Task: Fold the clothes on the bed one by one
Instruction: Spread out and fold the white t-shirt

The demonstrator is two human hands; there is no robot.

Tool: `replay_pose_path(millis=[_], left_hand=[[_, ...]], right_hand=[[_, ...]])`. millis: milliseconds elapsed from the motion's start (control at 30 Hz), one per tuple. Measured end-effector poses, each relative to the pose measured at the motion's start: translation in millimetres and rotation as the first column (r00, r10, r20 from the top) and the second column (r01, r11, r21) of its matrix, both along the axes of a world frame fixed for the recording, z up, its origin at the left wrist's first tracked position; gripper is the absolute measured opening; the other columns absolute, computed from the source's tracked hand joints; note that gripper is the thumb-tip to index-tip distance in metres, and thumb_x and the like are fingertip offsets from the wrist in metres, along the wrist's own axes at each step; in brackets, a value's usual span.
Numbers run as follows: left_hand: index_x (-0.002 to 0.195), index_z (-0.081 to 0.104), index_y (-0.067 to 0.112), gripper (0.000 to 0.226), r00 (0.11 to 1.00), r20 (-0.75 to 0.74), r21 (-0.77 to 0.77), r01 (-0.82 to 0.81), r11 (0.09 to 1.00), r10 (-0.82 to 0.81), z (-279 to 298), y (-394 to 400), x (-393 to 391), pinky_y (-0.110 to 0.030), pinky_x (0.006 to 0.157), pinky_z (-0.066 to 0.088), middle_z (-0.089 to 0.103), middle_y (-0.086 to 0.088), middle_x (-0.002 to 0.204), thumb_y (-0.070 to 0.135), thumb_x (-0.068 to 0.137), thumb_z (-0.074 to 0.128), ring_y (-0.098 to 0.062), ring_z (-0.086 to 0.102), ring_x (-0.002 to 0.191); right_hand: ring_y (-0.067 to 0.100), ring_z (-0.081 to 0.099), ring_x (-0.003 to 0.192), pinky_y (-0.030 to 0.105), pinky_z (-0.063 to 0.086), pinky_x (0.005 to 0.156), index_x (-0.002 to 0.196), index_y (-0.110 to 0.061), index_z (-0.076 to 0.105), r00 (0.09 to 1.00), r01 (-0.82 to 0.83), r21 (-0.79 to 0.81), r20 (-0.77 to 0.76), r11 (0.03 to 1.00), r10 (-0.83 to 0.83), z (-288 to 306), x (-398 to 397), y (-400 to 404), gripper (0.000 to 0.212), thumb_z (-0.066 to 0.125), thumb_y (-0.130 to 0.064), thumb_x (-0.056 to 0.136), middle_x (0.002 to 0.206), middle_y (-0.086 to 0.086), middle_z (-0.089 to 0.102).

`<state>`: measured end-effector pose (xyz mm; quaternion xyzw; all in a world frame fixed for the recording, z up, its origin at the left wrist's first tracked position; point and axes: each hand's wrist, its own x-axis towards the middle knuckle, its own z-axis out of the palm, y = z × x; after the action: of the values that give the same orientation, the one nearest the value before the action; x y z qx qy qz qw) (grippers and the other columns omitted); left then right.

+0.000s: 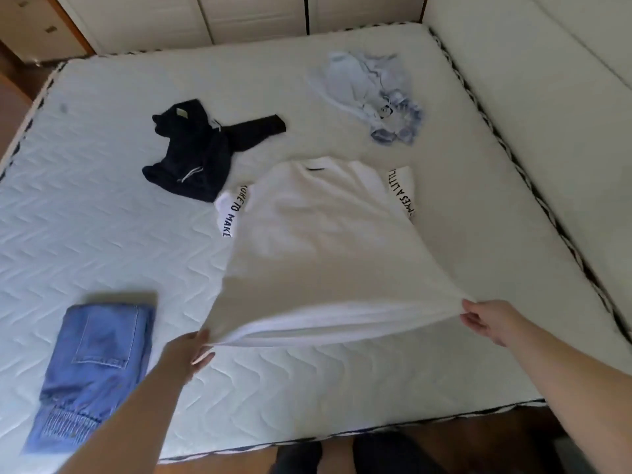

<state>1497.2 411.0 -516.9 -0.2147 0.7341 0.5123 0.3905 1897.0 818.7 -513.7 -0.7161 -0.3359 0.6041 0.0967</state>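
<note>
Both hands (191, 350) (485, 319) pinch white T-shirt (318, 241) hem above bed (102, 206).

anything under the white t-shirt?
Only bare mattress shows beneath the white t-shirt's lifted hem, held by left hand and right hand. Beneath its flat upper part is hidden.

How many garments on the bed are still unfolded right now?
3: the white lettered-sleeve T-shirt held at its hem by both hands, the crumpled dark navy hoodie beyond it to the left, and the crumpled pale blue garment at far right. The blue denim jeans lie folded.
</note>
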Motion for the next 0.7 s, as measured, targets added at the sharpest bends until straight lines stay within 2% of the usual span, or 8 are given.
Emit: replay_pose_path(millis=[67, 133, 233, 300, 367, 467, 567, 700], left_hand=[[0.118, 0.057, 0.004, 0.022, 1.0, 0.021, -0.058, -0.003, 0.998, 0.004, -40, -23, 26, -0.04, 0.096, 0.044, 0.061, -0.012, 0.087, 0.01, 0.097, 0.059, -0.019, 0.059, 0.077], [0.12, 0.058, -0.001, 0.026, 0.999, 0.045, -0.11, -0.004, 0.994, 0.009, -74, -42, 47, -0.039, 0.096, 0.045, 0.062, -0.015, 0.089, 0.008, 0.096, 0.061, -0.022, 0.059, 0.079], [0.114, 0.06, -0.002, 0.024, 0.997, 0.071, -0.185, 0.013, 0.983, 0.001, -113, -63, 74, -0.036, 0.096, 0.046, 0.063, -0.024, 0.11, 0.007, 0.092, 0.066, -0.028, 0.061, 0.1], [0.108, 0.063, 0.001, 0.023, 0.998, 0.049, -0.244, 0.038, 0.969, -0.027, -132, -74, 90, -0.034, 0.091, 0.048, 0.066, -0.021, 0.107, 0.01, 0.089, 0.071, -0.027, 0.064, 0.095], [0.105, 0.066, 0.005, 0.025, 0.996, 0.017, -0.303, 0.092, 0.949, -0.091, -146, -83, 101, -0.031, 0.079, 0.052, 0.068, -0.011, 0.089, 0.017, 0.086, 0.076, -0.019, 0.063, 0.076], [0.104, 0.07, 0.004, 0.022, 0.988, 0.007, -0.367, 0.145, 0.919, -0.153, -163, -98, 107, -0.027, 0.068, 0.051, 0.068, -0.011, 0.077, 0.013, 0.085, 0.076, -0.023, 0.062, 0.067], [0.107, 0.071, 0.003, 0.024, 0.979, 0.0, -0.441, 0.184, 0.878, -0.205, -175, -112, 105, -0.031, 0.074, 0.05, 0.07, -0.01, 0.076, 0.017, 0.087, 0.073, -0.027, 0.065, 0.071], [0.111, 0.068, 0.007, 0.033, 0.958, 0.029, -0.486, 0.264, 0.833, -0.286, -181, -127, 109, -0.037, 0.081, 0.054, 0.071, -0.01, 0.08, 0.033, 0.091, 0.069, -0.026, 0.068, 0.074]], right_hand=[[0.012, 0.061, 0.045, 0.021, 0.053, 0.04, 0.087, 0.001, 0.055, 0.988, -0.089, -0.008, 0.124, 0.996, 0.089, -39, 26, -25, 0.012, 0.056, -0.004, 0.097, 0.076, 0.015, 0.058], [0.016, 0.065, 0.053, 0.022, 0.054, 0.044, 0.101, 0.002, 0.058, 0.955, -0.201, -0.01, 0.221, 0.98, 0.198, -72, 48, -46, 0.015, 0.052, -0.012, 0.1, 0.088, 0.02, 0.064], [0.035, 0.068, 0.082, 0.041, 0.057, 0.076, 0.101, 0.007, 0.064, 0.874, -0.378, -0.012, 0.325, 0.926, 0.361, -106, 73, -72, 0.034, 0.047, -0.024, 0.103, 0.093, 0.021, 0.067], [0.04, 0.064, 0.093, 0.047, 0.048, 0.089, 0.094, 0.008, 0.067, 0.799, -0.482, -0.034, 0.393, 0.876, 0.455, -119, 86, -86, 0.046, 0.044, -0.03, 0.103, 0.095, 0.024, 0.069], [0.037, 0.063, 0.092, 0.041, 0.045, 0.086, 0.087, 0.004, 0.069, 0.794, -0.493, -0.028, 0.395, 0.87, 0.462, -131, 97, -95, 0.048, 0.043, -0.033, 0.103, 0.095, 0.024, 0.07], [0.04, 0.063, 0.097, 0.047, 0.046, 0.096, 0.092, 0.006, 0.071, 0.774, -0.516, -0.04, 0.408, 0.856, 0.485, -150, 105, -99, 0.05, 0.04, -0.032, 0.104, 0.098, 0.024, 0.07], [0.042, 0.062, 0.102, 0.046, 0.043, 0.099, 0.089, 0.007, 0.071, 0.721, -0.561, -0.078, 0.443, 0.824, 0.533, -164, 114, -95, 0.053, 0.035, -0.027, 0.106, 0.1, 0.029, 0.069], [0.04, 0.06, 0.097, 0.041, 0.042, 0.089, 0.083, 0.005, 0.071, 0.649, -0.596, -0.096, 0.526, 0.797, 0.549, -167, 128, -98, 0.049, 0.039, -0.026, 0.105, 0.096, 0.028, 0.068]])
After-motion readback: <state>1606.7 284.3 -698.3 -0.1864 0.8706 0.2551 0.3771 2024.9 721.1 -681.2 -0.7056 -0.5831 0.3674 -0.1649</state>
